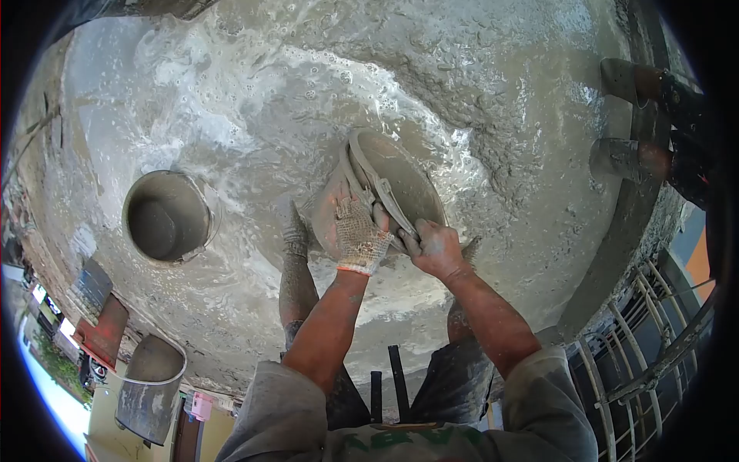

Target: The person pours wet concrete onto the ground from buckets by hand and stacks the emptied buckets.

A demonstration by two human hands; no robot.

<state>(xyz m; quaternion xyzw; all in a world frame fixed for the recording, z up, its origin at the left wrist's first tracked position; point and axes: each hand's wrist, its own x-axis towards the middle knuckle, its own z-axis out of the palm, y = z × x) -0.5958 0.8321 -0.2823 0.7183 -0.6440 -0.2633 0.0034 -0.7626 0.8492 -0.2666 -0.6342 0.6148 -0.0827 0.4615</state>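
Observation:
A cement-coated bucket (pixel 408 173) is tilted in front of my body, its open mouth facing up and to the right. My left hand (pixel 360 231), in a dirty knitted glove with an orange cuff, lies against the near left side of the bucket, at its rim and handle. Bare and smeared with grey, my right hand (pixel 436 248) has its fingers closed on the bucket's near rim. Wet grey cement (pixel 323 100) surrounds the bucket. My gloved fingertips are partly hidden against the bucket.
Another bucket (pixel 165 215) stands upright in the wet cement at the left. A third bucket (pixel 150 385) is at the lower left, beside a red object (pixel 101 331). Another person's booted legs (pixel 623 158) stand at the right, near metal bars (pixel 639 354).

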